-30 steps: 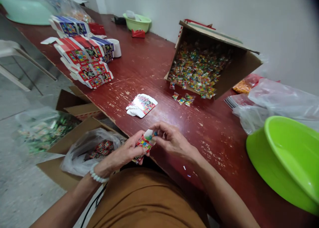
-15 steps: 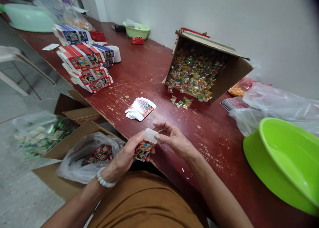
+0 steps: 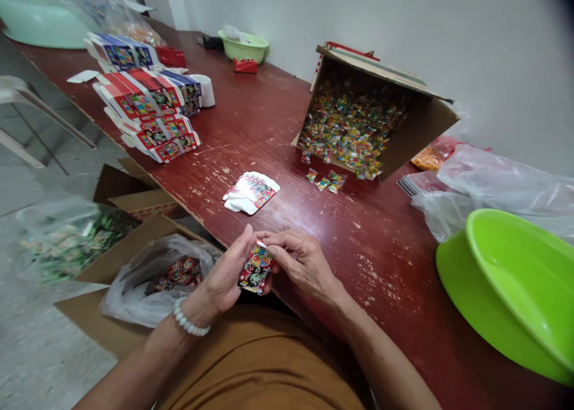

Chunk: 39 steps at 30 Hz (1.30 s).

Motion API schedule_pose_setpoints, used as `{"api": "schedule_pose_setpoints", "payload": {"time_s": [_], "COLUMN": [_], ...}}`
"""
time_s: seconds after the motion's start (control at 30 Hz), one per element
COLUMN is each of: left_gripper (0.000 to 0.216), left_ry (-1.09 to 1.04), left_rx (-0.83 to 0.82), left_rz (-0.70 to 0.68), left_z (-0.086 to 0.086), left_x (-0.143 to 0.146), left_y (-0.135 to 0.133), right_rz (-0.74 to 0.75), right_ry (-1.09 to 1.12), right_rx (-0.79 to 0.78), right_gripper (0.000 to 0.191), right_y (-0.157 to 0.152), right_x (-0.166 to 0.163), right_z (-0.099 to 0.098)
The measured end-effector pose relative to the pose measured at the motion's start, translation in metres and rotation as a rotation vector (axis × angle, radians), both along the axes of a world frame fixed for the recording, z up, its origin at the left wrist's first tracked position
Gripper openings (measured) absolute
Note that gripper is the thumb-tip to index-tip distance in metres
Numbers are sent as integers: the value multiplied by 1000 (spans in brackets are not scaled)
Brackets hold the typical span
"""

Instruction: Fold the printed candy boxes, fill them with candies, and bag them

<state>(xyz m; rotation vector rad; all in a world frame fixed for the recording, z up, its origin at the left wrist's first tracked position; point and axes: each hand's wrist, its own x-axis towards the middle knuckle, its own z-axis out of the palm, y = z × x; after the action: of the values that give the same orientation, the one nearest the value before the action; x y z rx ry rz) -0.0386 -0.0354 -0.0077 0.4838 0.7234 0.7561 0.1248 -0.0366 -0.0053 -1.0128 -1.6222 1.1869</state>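
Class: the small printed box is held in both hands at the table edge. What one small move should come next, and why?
Probably push the white flap fully in with the right hand. The left hand grips the small printed box upright, the right pinches its top, and a sliver of flap shows there, so it looks not quite shut.

place: we see a small packing workshop
signs: tipped carton of wrapped sweets point(image 3: 359, 129), stacked printed boxes point(image 3: 147, 108), worn red table point(image 3: 269, 117), basins point(image 3: 515, 290)
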Motion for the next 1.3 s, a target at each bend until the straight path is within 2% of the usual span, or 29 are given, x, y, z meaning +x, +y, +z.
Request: {"api": "schedule_pose_setpoints", "payload": {"time_s": [0.07, 0.13, 0.27, 0.33, 0.43, 0.53, 0.63, 0.7, 0.8, 0.87, 0.93, 1.07, 1.3], "left_gripper": [59, 64, 69, 70, 69, 60, 53, 52, 54, 59, 62, 69, 74], "left_ry": [1, 10, 58, 88, 124, 142, 139, 152, 202, 236, 241, 209, 345], "left_rx": [25, 63, 141, 152, 138, 90, 30, 35, 119, 181, 214, 237, 267], "left_rz": [27, 40, 51, 52, 70, 97, 109, 123, 133, 120, 105, 73, 34], "left_z": [0, -2, -8, -11, -14, -10, -4, -2, -6, -11, -17, -23, -21], "left_x": [2, 4, 3, 1, -2, -3, -1, -1, -3, -6, -9, -9, -9], "left_y": [0, -1, 0, 0, 1, 0, 0, 1, 3, 4, 5, 4, 3], "right_rz": [-31, -62, -28, -27, -24, 28, -3, -31, -5, 19, 24, 15, 38], "right_ry": [139, 266, 368, 368, 300, 170, 66, 122, 349, 430, 407, 334, 297], "right_rx": [-184, -346, -457, -445, -343, -134, 72, 14, -307, -438, -446, -338, -324], "right_gripper": [14, 22, 28, 26, 23, 17, 10, 11, 21, 29, 27, 21, 25], "right_y": [2, 6, 13, 14, 10, 2, -2, -1, 4, 7, 10, 12, 18], "right_x": [-4, -9, -14, -14, -13, -11, -12, -14, -19, -21, -21, -20, -17], "right_z": [2, 4, 8, 7, 5, 2, -2, -6, -7, -4, 0, 2, -6]}}
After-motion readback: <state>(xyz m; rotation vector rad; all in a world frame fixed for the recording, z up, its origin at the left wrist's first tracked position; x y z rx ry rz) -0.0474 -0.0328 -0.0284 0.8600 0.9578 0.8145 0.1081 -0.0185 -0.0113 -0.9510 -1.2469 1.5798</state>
